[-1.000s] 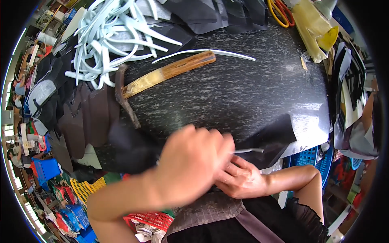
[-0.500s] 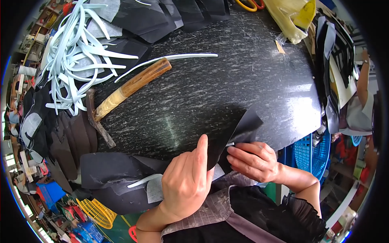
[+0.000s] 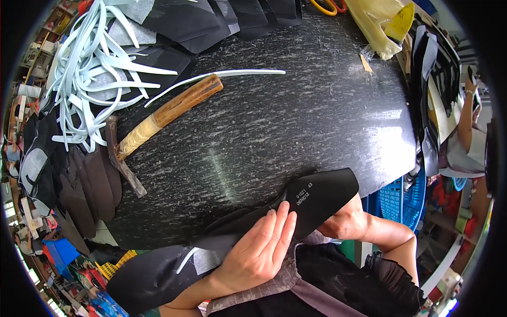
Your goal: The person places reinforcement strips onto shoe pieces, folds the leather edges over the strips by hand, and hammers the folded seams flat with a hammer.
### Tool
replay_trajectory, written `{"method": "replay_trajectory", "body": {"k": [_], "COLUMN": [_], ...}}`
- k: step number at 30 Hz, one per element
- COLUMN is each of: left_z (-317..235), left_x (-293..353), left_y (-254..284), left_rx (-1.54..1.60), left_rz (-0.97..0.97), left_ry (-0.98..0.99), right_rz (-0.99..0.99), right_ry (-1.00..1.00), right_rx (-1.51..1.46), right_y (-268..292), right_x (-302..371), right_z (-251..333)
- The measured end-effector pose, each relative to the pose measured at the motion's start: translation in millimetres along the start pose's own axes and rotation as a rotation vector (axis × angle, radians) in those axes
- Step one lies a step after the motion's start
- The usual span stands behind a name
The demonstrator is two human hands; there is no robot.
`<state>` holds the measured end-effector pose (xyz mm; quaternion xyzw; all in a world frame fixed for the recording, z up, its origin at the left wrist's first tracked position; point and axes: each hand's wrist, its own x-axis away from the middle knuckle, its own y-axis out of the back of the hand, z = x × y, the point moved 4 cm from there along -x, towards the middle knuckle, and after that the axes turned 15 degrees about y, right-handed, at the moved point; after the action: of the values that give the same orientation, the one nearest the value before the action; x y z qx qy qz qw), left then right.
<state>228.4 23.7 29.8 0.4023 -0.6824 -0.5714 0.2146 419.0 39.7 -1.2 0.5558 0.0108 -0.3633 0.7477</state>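
A black leather-like piece (image 3: pixel 330 198) with light printing spreads between my hands at the table's near edge. My left hand (image 3: pixel 259 248) lies flat on it, fingers stretched out and pointing up and to the right. At its right end, my right hand (image 3: pixel 346 219) grips the piece from the near side, and its fingertips are hidden behind the material. Under my left forearm hangs another black piece (image 3: pixel 145 277), which bears a grey backing patch (image 3: pixel 207 261) and a short white strip (image 3: pixel 185 261).
A wooden-handled hammer (image 3: pixel 174 108) rests on the dark speckled table (image 3: pixel 296 116). White strips (image 3: pixel 87 87) are heaped far left, near stacked black pieces (image 3: pixel 87 182). Yellow-handled scissors (image 3: pixel 323 7) and a yellow plastic bag (image 3: pixel 369 24) lie far right. A blue basket (image 3: pixel 396 203) stands below the right edge.
The black piece has been turned over and spread, its printed side now facing up. My left hand has gone from pointing one finger to lying flat, and my right hand has moved behind the piece.
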Motion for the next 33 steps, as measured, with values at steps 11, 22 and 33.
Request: {"method": "replay_trajectory", "body": {"k": [11,22,33], "left_z": [1.0,12.8,14.3], "left_x": [-3.6,-9.1,-48.0], "left_y": [-4.2,2.1,6.2], "left_rx": [-0.101,0.283,0.203], "left_rz": [-0.006,-0.084,-0.098], "left_ry": [0.014,0.218,0.508], "right_rz": [0.008,-0.014,0.048], "right_ry": [0.049,0.196,0.3], "right_rx": [0.045,-0.003,0.236], "right_y": [14.7,27.6,28.5], "right_x": [2.5,-6.3,-25.6], "right_z": [-15.1,-29.1,-23.5]}}
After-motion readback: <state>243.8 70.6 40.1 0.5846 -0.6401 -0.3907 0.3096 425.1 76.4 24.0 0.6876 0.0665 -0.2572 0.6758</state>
